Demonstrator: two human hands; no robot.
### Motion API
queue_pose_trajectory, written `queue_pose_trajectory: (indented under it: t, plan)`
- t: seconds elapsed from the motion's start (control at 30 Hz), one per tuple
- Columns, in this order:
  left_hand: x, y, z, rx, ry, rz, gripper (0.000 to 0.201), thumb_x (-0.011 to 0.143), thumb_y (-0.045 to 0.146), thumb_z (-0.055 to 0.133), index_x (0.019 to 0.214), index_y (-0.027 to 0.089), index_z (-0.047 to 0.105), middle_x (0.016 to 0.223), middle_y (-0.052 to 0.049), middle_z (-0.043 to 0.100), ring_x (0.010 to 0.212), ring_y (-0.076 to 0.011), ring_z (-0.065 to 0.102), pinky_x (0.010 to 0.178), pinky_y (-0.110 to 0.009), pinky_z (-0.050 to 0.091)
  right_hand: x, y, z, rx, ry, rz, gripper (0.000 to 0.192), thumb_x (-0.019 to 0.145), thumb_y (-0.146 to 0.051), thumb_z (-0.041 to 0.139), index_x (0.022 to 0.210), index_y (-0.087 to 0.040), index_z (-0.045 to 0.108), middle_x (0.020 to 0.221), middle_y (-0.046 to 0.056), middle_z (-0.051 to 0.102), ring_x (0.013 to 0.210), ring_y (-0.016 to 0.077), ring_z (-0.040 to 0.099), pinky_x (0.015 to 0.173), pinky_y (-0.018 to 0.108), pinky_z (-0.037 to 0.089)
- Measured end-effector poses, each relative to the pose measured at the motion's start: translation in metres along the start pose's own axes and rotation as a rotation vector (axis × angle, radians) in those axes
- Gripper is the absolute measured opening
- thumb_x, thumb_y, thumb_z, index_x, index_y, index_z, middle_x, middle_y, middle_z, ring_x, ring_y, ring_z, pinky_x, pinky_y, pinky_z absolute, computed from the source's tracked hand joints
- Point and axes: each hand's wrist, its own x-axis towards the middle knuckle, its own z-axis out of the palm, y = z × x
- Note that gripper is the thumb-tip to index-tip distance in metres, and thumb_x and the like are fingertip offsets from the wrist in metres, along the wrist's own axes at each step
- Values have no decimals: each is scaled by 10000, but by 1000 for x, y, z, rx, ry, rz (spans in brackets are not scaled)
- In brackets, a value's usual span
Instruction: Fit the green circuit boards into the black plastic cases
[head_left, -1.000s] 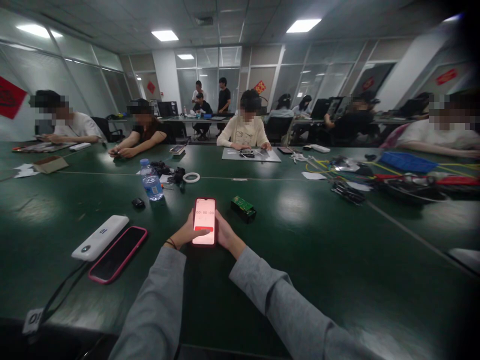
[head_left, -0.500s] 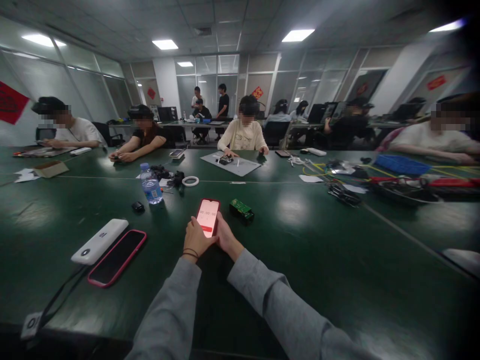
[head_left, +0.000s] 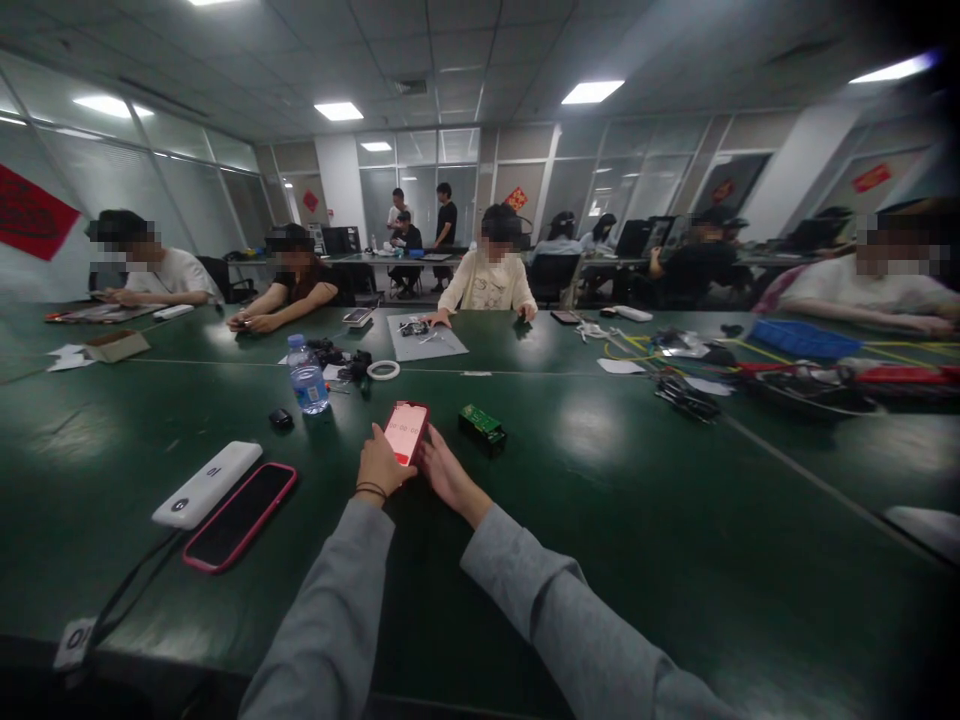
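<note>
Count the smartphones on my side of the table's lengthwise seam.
2. The lit smartphone is in the left hand, with the right hand at its edge; the dark, pink-cased smartphone lies beside the white power bank, at left. Sleeves may hide more.

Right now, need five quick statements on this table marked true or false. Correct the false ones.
1. The left hand holds the lit phone. True.
2. The pink-edged phone shows a bright screen. False: the pink-edged phone's screen is dark.
3. The green circuit board lies to the right of the lit phone. True.
4. The water bottle lies on its side. False: the water bottle stands upright.
5. The white ring is left of the water bottle. False: the white ring is to its right.
</note>
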Motion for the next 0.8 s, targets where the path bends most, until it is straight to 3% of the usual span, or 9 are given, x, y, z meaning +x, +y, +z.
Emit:
queue_pose_trajectory:
  t: [0.13, 0.23, 0.37, 0.47, 0.67, 0.8]
  plan:
    - [33, -39, -17, 96, -56, -130, 1050, 550, 447, 718, 1332, -30, 206, 1192, -307, 496, 1113, -357, 522, 861, -367, 406, -19, -8, -17, -73, 13, -11, 623, 862, -515, 484, 1393, -285, 254, 1265, 52, 535, 1190, 146, 490, 1105, 384, 210]
    - [59, -72, -26, 152, -86, -238, 1091, 533, 472, 732, 1342, -20, 190, 1256, -315, 448, 1135, -361, 510, 872, -371, 409, -36, -16, -29, -117, -19, -29, 630, 849, -531, 496, 1386, -275, 288, 1295, 68, 507, 1205, 161, 473, 1100, 415, 205]
    - [83, -103, -33, 195, -141, -268, 980, 555, 478, 713, 1287, -21, 296, 1256, -313, 461, 1145, -346, 506, 879, -368, 413, -52, -25, -37, -154, -15, -45, 624, 851, -525, 497, 1387, -281, 290, 1293, 67, 509, 1197, 166, 479, 1097, 429, 204]
    - [87, -111, -36, 188, -154, -252, 949, 558, 476, 708, 1281, 10, 309, 1260, -293, 477, 1139, -336, 515, 870, -357, 417, -57, -27, -39, -170, -12, -65, 589, 863, -517, 483, 1376, -287, 308, 1280, 65, 522, 1188, 166, 488, 1095, 422, 209]
    - [78, -104, -38, 195, -184, -162, 955, 548, 483, 708, 1278, 24, 297, 1268, -275, 481, 1150, -352, 505, 884, -361, 402, -57, -28, -38, -172, -10, -67, 561, 877, -506, 465, 1366, -278, 313, 1266, 68, 534, 1174, 169, 501, 1085, 430, 227]
    - [77, -106, -38, 126, -188, -182, 985, 559, 495, 712, 1298, 21, 265, 1260, -268, 492, 1129, -350, 523, 847, -343, 418, -57, -29, -39, -171, -12, -53, 562, 870, -509, 476, 1355, -268, 328, 1249, 76, 543, 1166, 174, 509, 1081, 428, 238]
